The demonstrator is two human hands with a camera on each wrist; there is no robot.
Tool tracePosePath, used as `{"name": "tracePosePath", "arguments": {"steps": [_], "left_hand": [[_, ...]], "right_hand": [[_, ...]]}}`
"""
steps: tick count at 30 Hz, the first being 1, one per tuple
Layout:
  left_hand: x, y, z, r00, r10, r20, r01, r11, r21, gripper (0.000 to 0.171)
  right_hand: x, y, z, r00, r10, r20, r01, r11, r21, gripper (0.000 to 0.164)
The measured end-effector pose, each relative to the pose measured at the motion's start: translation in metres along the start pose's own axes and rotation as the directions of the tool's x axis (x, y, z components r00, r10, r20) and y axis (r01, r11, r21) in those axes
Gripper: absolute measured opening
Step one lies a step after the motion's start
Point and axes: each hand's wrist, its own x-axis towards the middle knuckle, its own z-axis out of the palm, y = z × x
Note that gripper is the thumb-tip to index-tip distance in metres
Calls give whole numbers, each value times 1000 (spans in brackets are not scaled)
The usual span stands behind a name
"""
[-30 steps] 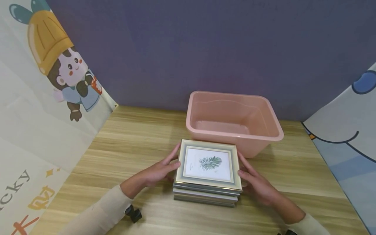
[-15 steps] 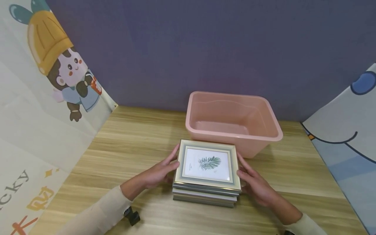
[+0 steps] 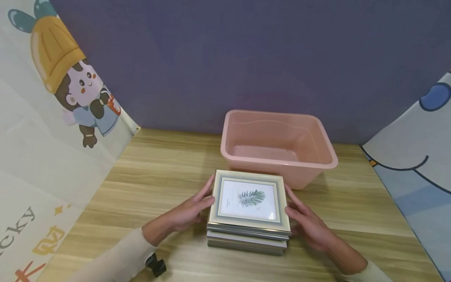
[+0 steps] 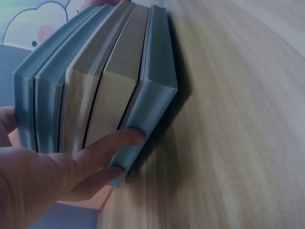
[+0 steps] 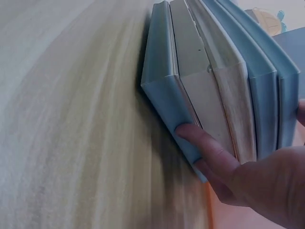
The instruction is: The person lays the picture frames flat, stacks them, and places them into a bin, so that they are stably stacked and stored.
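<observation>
A stack of several picture frames [image 3: 249, 239] sits in front of the person, the uppermost picture frame [image 3: 248, 199] showing a green leaf print. My left hand [image 3: 188, 211] grips the stack's left side, and my right hand [image 3: 310, 225] grips its right side. In the left wrist view, fingertips [image 4: 136, 137] of the left hand reach the lowest blue-grey frame [image 4: 155, 98]. Likewise, in the right wrist view, fingertips [image 5: 186, 130] of the right hand lie against that frame's edge [image 5: 164, 102]. Pale and wood-toned frames [image 5: 202, 90] are sandwiched between blue-grey ones.
Right behind the stack, a pink plastic tub [image 3: 278, 164] stands with nothing inside it. The wood-grain table [image 3: 141, 176] runs back to a dark blue wall [image 3: 211, 66]. Printed cartoon panels [image 3: 35, 137] flank it on both sides.
The stack and both hands sit slightly nearer the person than before. The head view has shifted a little. Both hands keep their hold on the stack's sides.
</observation>
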Motion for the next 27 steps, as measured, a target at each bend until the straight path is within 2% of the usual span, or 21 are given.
{"name": "tracePosePath", "arguments": {"steps": [5, 10, 19, 24, 27], "left_hand": [[-5, 7, 5, 1000, -1, 3, 1, 1000, -1, 70], [-13, 17, 10, 1000, -6, -6, 6, 1000, 15, 71], [-29, 39, 17, 1000, 10, 26, -9, 999, -43, 71], [-38, 54, 20, 1000, 6, 25, -5, 999, -41, 69], [-43, 63, 21, 1000, 2, 18, -1, 999, -44, 69]], "right_hand": [[-7, -8, 3, 1000, 1, -17, -2, 1000, -16, 71], [-14, -19, 6, 996, 48, -72, -51, 998, -36, 70], [-27, -40, 16, 985, 114, -127, -120, 992, -40, 67], [-32, -53, 18, 985, 130, -117, -137, 989, -53, 67], [-35, -61, 16, 989, 121, -79, -125, 991, -51, 66]]}}
